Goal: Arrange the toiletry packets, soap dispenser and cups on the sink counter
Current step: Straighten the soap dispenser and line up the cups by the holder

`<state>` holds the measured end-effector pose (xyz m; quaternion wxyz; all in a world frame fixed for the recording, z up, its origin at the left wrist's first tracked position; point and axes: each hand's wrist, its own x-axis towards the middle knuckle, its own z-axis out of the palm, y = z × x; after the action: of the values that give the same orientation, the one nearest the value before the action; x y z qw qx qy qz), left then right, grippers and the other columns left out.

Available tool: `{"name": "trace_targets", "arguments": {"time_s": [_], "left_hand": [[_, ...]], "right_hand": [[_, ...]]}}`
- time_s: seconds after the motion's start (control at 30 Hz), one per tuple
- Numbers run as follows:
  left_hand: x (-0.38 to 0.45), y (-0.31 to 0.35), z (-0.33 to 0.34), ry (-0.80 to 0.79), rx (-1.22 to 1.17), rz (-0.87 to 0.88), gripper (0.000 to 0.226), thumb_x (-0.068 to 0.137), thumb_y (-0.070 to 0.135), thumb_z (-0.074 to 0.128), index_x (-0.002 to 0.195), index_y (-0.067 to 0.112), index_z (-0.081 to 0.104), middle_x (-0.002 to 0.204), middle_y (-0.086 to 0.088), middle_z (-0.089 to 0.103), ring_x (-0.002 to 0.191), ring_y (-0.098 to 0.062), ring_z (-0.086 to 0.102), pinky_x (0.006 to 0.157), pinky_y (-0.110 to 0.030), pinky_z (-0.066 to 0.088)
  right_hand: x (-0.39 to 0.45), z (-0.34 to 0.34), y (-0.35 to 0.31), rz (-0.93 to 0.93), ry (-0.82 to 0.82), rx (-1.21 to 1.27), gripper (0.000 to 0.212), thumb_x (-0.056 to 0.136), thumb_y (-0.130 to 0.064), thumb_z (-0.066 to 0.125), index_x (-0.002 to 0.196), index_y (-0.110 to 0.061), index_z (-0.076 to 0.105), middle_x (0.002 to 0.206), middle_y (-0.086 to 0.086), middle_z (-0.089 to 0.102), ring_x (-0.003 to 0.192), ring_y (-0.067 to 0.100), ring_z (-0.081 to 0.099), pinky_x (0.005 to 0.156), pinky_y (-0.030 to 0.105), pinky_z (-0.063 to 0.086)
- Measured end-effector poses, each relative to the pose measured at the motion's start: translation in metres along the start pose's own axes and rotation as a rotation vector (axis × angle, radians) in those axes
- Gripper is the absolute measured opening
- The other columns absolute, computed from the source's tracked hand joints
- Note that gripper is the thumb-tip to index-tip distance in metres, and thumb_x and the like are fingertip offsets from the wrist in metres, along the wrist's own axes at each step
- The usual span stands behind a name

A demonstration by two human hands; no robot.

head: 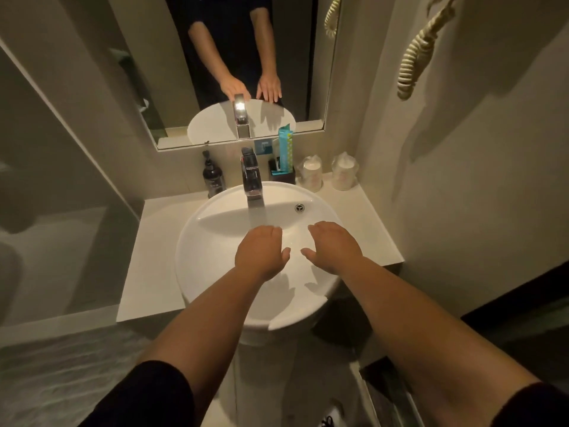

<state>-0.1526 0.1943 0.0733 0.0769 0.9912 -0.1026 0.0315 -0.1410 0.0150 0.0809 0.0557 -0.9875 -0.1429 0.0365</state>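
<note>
- Round white basin sitting mid-counter, front rim poking out past the counter's near edge.
- Pale sink counter: wide bare stretch left of the basin, narrower strip on the right running up to the side wall.
- Back ledge pretty crowded: dark soap dispenser upright at back left, just beside the basin rim and near the chrome faucet.
- Right of the faucet, small dark holder with a tall teal toiletry packet standing in it, top leaning against the mirror edge. Other packets in there too small to make out.
- Two plastic-wrapped cups in the back right corner, side by side, second one close to the wall.
- Left hand hovering over the bowl, palm down, fingers loosely curled, thumb sticking out toward the other hand. Holding nothing.
- Right hand same deal, mirrored: relaxed, empty, thumb pointing inward. Small gap between the two thumbs, not touching.
- Neither hand touching anything; both well short of the stuff on the back ledge.
- Coiled cream cord hanging on the right wall, above the cups.
</note>
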Motion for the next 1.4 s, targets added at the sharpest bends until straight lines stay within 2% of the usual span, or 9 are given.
{"name": "trace_targets", "arguments": {"time_s": [0.13,0.33,0.57,0.87,1.03,1.13,1.23,1.3,1.4], "left_hand": [[0.025,0.023,-0.001,-0.014,0.021,0.021,0.047,0.093,0.045,0.048,0.128,0.014,0.051,0.126,-0.005,0.058,0.115,-0.024,0.052,0.098,-0.037,0.043],[0.066,0.042,0.002,-0.015,0.007,0.003,0.051,0.093,0.045,0.048,0.134,0.014,0.047,0.132,-0.005,0.055,0.121,-0.023,0.049,0.101,-0.036,0.041],[0.110,0.042,0.009,-0.043,-0.006,0.010,0.042,0.093,0.039,0.047,0.125,0.013,0.051,0.122,-0.004,0.056,0.112,-0.022,0.049,0.098,-0.035,0.038],[0.173,0.017,0.037,-0.114,-0.025,0.079,0.046,0.095,0.037,0.043,0.132,0.009,0.047,0.135,-0.011,0.050,0.122,-0.027,0.045,0.105,-0.037,0.034],[0.208,-0.009,0.062,-0.162,-0.035,0.162,0.055,0.097,0.041,0.042,0.141,0.010,0.038,0.153,-0.012,0.032,0.142,-0.028,0.026,0.117,-0.037,0.022],[0.218,-0.023,0.077,-0.166,0.000,0.234,0.065,0.098,0.046,0.039,0.149,0.008,0.025,0.158,-0.013,0.021,0.146,-0.030,0.015,0.119,-0.039,0.016],[0.222,-0.032,0.092,-0.186,0.024,0.251,0.071,0.098,0.050,0.036,0.152,0.007,0.017,0.160,-0.013,0.014,0.148,-0.030,0.009,0.121,-0.040,0.011],[0.222,-0.036,0.101,-0.175,0.030,0.261,0.071,0.098,0.050,0.037,0.151,0.006,0.022,0.159,-0.015,0.019,0.147,-0.031,0.012,0.119,-0.040,0.012],[0.223,-0.038,0.108,-0.148,0.064,0.290,0.068,0.095,0.049,0.046,0.143,0.002,0.039,0.150,-0.019,0.037,0.142,-0.034,0.030,0.115,-0.043,0.024]], "right_hand": [[0.011,-0.008,0.032,0.018,-0.003,-0.005,0.057,0.091,-0.053,0.050,0.133,-0.014,0.048,0.132,0.006,0.056,0.121,0.026,0.052,0.104,0.038,0.040],[0.040,-0.016,0.073,0.026,-0.008,0.010,0.057,0.090,-0.053,0.051,0.132,-0.014,0.049,0.128,0.006,0.058,0.118,0.026,0.053,0.102,0.038,0.042],[0.082,-0.015,0.103,0.036,-0.049,0.013,0.057,0.091,-0.052,0.050,0.133,-0.013,0.047,0.131,0.007,0.055,0.122,0.027,0.050,0.104,0.038,0.040],[0.154,-0.009,0.119,0.073,-0.074,0.029,0.057,0.091,-0.049,0.051,0.135,-0.012,0.045,0.134,0.008,0.052,0.125,0.028,0.046,0.104,0.038,0.039],[0.206,-0.012,0.125,0.078,-0.071,0.062,0.060,0.089,-0.045,0.057,0.139,-0.015,0.043,0.138,0.008,0.050,0.128,0.028,0.045,0.101,0.039,0.041],[0.239,-0.016,0.130,0.067,-0.062,0.068,0.060,0.089,-0.044,0.059,0.140,-0.017,0.043,0.137,0.009,0.053,0.125,0.029,0.048,0.098,0.039,0.044],[0.266,-0.017,0.129,0.049,-0.087,0.068,0.066,0.087,-0.043,0.062,0.144,-0.021,0.039,0.139,0.008,0.051,0.128,0.030,0.047,0.103,0.041,0.042],[0.281,-0.015,0.127,0.017,-0.119,0.030,0.067,0.088,-0.041,0.062,0.145,-0.017,0.037,0.140,0.010,0.049,0.128,0.031,0.047,0.104,0.041,0.041],[0.299,-0.012,0.126,-0.045,-0.152,-0.031,0.073,0.088,-0.040,0.063,0.149,-0.015,0.031,0.143,0.012,0.044,0.129,0.032,0.046,0.104,0.039,0.040]]}}
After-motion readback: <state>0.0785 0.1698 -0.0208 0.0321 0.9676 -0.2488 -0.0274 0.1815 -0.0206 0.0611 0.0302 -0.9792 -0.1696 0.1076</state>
